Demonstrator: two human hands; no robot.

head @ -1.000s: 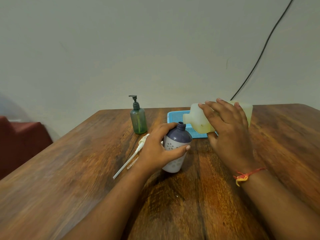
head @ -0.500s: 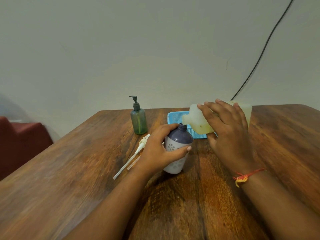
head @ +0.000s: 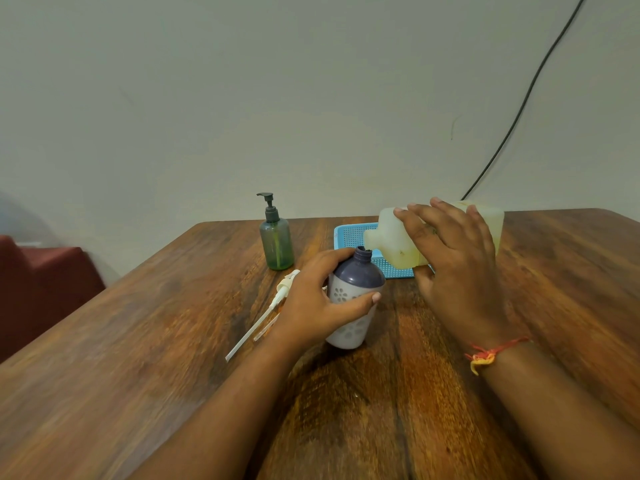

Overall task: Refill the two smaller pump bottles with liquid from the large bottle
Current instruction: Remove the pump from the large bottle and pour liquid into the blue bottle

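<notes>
Hardly anything moved over the last second: the large bottle [head: 394, 237] stays tipped, its spout just above the open neck of the purple bottle [head: 353, 282].

Head view:
- Your left hand [head: 311, 306]: fingers wrapped round the purple bottle, which leans toward the spout near the middle of the surface [head: 173, 341].
- Your right hand [head: 457, 271]: fingers clasped over the large bottle.
- No stream visible.
- Loose pump [head: 277, 299] lies left of the left hand.
- Green pump bottle [head: 276, 244] stands far left, still capped.

Risk: the neck is narrow and the spout looks off-centre. Tip too fast and liquid likely runs down the outside.
</notes>
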